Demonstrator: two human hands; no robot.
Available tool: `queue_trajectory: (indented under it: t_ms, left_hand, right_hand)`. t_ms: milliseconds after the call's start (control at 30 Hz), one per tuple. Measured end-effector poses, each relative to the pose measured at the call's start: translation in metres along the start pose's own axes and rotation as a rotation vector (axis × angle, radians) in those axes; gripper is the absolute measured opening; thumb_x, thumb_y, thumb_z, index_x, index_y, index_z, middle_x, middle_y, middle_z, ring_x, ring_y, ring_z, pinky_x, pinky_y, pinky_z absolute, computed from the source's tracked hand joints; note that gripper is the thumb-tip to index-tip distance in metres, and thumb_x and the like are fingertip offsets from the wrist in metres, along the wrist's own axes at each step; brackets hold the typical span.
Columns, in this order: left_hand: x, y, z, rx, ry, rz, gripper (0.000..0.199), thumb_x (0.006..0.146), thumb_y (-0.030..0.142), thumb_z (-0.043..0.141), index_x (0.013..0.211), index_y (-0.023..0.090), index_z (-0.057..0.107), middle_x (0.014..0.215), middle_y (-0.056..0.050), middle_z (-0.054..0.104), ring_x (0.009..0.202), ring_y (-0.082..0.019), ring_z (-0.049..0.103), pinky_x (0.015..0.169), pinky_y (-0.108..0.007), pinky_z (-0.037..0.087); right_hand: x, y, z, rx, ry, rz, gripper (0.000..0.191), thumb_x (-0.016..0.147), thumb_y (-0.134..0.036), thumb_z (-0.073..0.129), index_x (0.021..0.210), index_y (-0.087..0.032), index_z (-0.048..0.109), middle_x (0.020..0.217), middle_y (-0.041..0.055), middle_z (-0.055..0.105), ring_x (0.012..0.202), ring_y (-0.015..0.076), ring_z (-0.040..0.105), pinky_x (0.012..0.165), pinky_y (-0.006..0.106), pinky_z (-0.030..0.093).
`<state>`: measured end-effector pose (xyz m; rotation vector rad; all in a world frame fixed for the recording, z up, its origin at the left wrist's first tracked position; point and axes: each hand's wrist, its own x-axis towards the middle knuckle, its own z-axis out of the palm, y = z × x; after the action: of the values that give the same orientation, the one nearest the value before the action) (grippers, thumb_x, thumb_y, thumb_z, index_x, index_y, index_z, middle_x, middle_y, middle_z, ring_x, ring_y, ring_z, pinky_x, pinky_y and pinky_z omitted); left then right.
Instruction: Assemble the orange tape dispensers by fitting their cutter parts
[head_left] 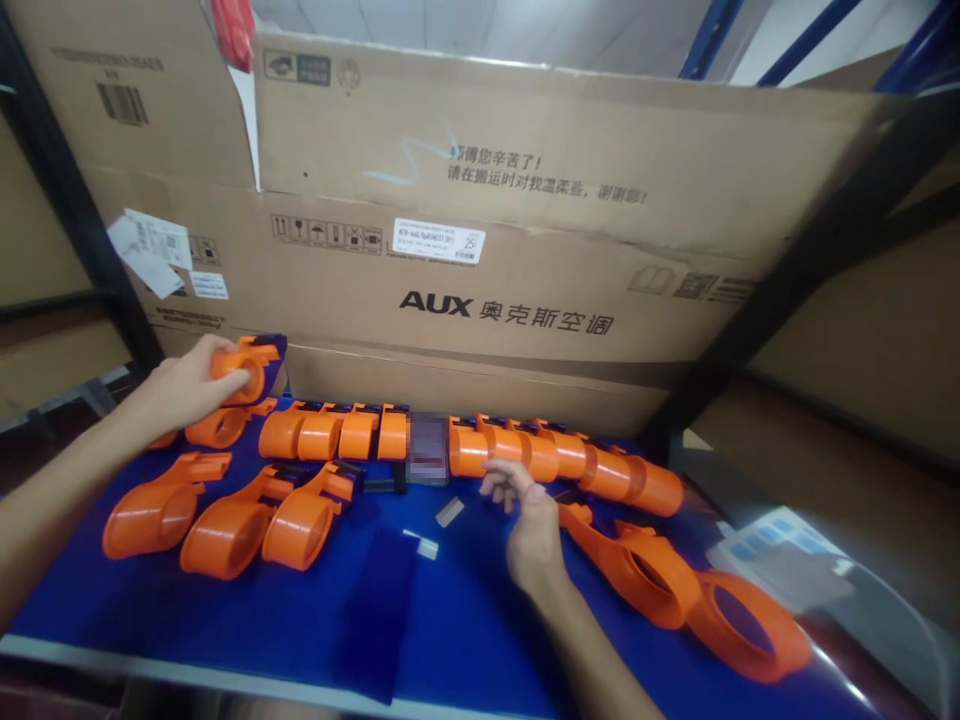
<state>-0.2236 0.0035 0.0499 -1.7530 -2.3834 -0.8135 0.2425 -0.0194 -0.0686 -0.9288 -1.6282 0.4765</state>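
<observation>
My left hand (196, 382) grips an orange tape dispenser (251, 375) with a dark blue end, raised over the back left of the table. Beneath it rests another orange dispenser (217, 428). My right hand (529, 520) hovers over the middle of the table with its fingers loosely curled and apart, nothing visible in them. Just behind those fingers runs a row of orange dispensers (541, 456) along the back. A dark upright phone-like panel (427, 450), partly blurred, divides this row from another group (319, 436) on the left.
Several larger orange dispensers (225, 535) lie at the front left, and others (652, 580) at the right. Small clear strips (424, 545) lie on the blue table (465, 640). Cardboard (525, 240) walls the back; plastic packaging (780, 555) sits far right.
</observation>
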Motion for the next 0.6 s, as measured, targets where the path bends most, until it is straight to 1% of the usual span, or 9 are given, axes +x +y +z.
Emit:
queue_trajectory:
  t_ms: [33,100,200,267,333,433,533,600]
  left_hand:
    - [0.004,-0.006,0.002,0.018,-0.033,0.014,0.062,0.089,0.057,0.064,0.130,0.011,0.057,0.123,-0.017,0.072,0.113,-0.045,0.066,0.097,-0.059,0.048]
    - [0.005,-0.013,0.009,0.035,-0.085,0.050,0.057,0.086,0.058,0.066,0.121,0.013,0.061,0.114,-0.014,0.076,0.113,-0.046,0.067,0.099,-0.059,0.047]
    - [-0.001,-0.015,0.025,0.048,-0.131,0.094,0.048,0.086,0.059,0.065,0.108,0.016,0.065,0.094,-0.006,0.078,0.109,-0.043,0.070,0.102,-0.061,0.044]
    - [-0.005,-0.016,0.036,0.039,-0.137,0.112,0.047,0.083,0.059,0.068,0.104,0.017,0.065,0.088,-0.006,0.078,0.105,-0.042,0.072,0.102,-0.061,0.045]
    - [-0.008,-0.017,0.046,0.014,-0.135,0.136,0.048,0.082,0.058,0.070,0.105,0.017,0.066,0.089,-0.008,0.079,0.100,-0.041,0.074,0.100,-0.057,0.047]
    - [-0.008,-0.017,0.056,-0.043,-0.133,0.180,0.049,0.088,0.057,0.063,0.110,0.014,0.068,0.094,-0.011,0.080,0.095,-0.039,0.075,0.097,-0.052,0.050]
    - [-0.003,-0.019,0.055,-0.085,-0.115,0.204,0.052,0.090,0.059,0.059,0.113,0.013,0.070,0.104,-0.011,0.080,0.103,-0.036,0.073,0.102,-0.049,0.048]
    - [0.003,-0.026,0.049,-0.077,-0.088,0.190,0.054,0.091,0.061,0.057,0.114,0.013,0.070,0.111,-0.011,0.078,0.114,-0.036,0.068,0.109,-0.051,0.042]
  right_hand:
    - [0.000,0.000,0.000,-0.002,0.002,0.003,0.067,0.107,-0.058,0.013,0.116,-0.020,0.068,0.081,0.0058,0.067,0.072,0.0215,0.060,0.063,0.035,0.047]
    - [0.000,0.001,-0.001,-0.010,0.015,0.016,0.062,0.108,-0.055,0.018,0.117,-0.020,0.067,0.079,0.0053,0.068,0.072,0.0216,0.061,0.064,0.035,0.047]
    - [0.001,0.000,-0.002,-0.022,0.044,0.039,0.061,0.108,-0.054,0.019,0.116,-0.019,0.068,0.077,0.0053,0.068,0.071,0.0216,0.061,0.065,0.035,0.047]
    - [0.001,0.001,-0.003,-0.016,0.044,0.046,0.063,0.108,-0.055,0.017,0.113,-0.019,0.068,0.076,0.0056,0.068,0.070,0.0215,0.060,0.065,0.035,0.047]
    - [0.000,0.002,-0.003,-0.007,0.027,0.047,0.063,0.108,-0.055,0.017,0.112,-0.019,0.069,0.076,0.0057,0.068,0.070,0.0214,0.060,0.064,0.035,0.047]
    - [-0.001,0.004,-0.002,0.002,0.006,0.050,0.062,0.108,-0.054,0.018,0.108,-0.019,0.070,0.076,0.0052,0.068,0.070,0.0212,0.060,0.064,0.034,0.047]
    - [-0.002,0.002,-0.003,-0.002,0.002,0.050,0.064,0.108,-0.055,0.018,0.102,-0.020,0.071,0.074,0.0054,0.068,0.070,0.0215,0.061,0.065,0.034,0.047]
    - [-0.001,0.000,-0.004,-0.009,0.005,0.046,0.066,0.108,-0.056,0.017,0.099,-0.020,0.072,0.074,0.0059,0.068,0.072,0.0220,0.062,0.066,0.035,0.047]
